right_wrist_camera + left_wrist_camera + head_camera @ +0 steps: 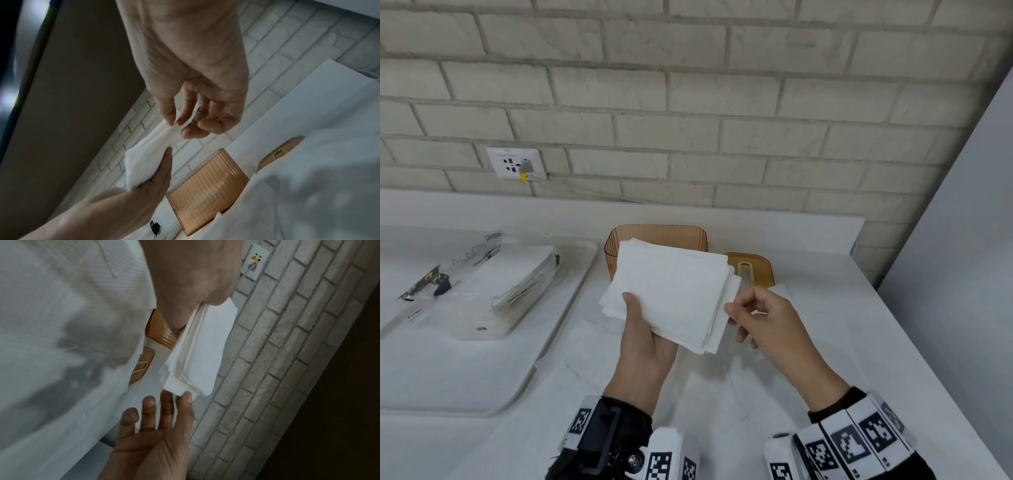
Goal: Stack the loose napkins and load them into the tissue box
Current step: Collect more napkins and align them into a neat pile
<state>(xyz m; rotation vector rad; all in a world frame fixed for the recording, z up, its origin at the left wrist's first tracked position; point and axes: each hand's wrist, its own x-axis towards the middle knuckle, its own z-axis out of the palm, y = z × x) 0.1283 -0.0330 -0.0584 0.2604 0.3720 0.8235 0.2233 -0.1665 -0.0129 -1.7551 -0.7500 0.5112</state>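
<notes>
My left hand (643, 329) grips a thick stack of white napkins (671, 291) above the table, thumb on top and fingers hidden beneath. In the left wrist view the stack (197, 345) fans out slightly at its edges. My right hand (736, 318) meets the stack's right edge and pinches it lightly between thumb and forefinger (179, 125). Behind the stack stands the amber ribbed tissue box (654, 236), open at the top. Its amber lid (756, 263) with a slot lies flat to the box's right. More loose napkins (592, 349) lie on the table under my hands.
A white tray (551, 342) at the left holds an opened plastic napkin packet (482, 284). A brick wall with a socket (517, 164) runs along the back. A grey panel (962, 240) borders the table's right edge.
</notes>
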